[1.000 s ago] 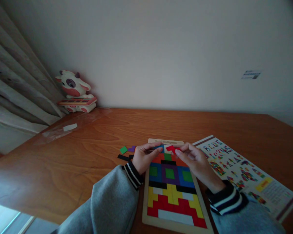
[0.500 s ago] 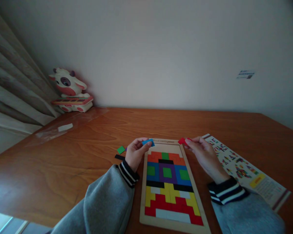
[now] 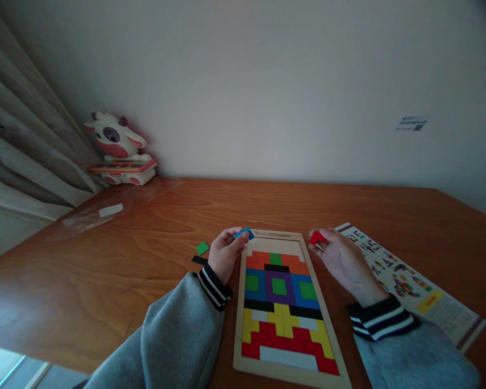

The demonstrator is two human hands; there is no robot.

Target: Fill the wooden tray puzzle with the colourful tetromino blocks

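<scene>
A blue puzzle piece (image 3: pixel 245 233) is pinched in the fingers of my left hand (image 3: pixel 225 251), by the upper left corner of the wooden puzzle board (image 3: pixel 237 324). My right hand (image 3: pixel 340 259) grips a red puzzle piece (image 3: pixel 318 237) just right of the board's upper right corner. Orange, green, blue, purple, black, yellow, white and red pieces fill most of the board's tray. Bare wood (image 3: pixel 275 246) shows in a strip at its top. Left of my left hand lie a loose green piece (image 3: pixel 202 248) and a black piece (image 3: pixel 200 260), the latter partly covered by the hand.
A printed pattern sheet (image 3: pixel 413 286) lies right of the board, partly under my right forearm. At the table's far left stand a cow-shaped toy keyboard (image 3: pixel 123 165) and a clear plastic wrapper with a white label (image 3: pixel 110 210). Behind the table (image 3: pixel 235 200) rises a wall.
My right hand has moved slightly right, away from the board, and the red piece has turned in its fingers. The blue piece has tilted a little in my left hand.
</scene>
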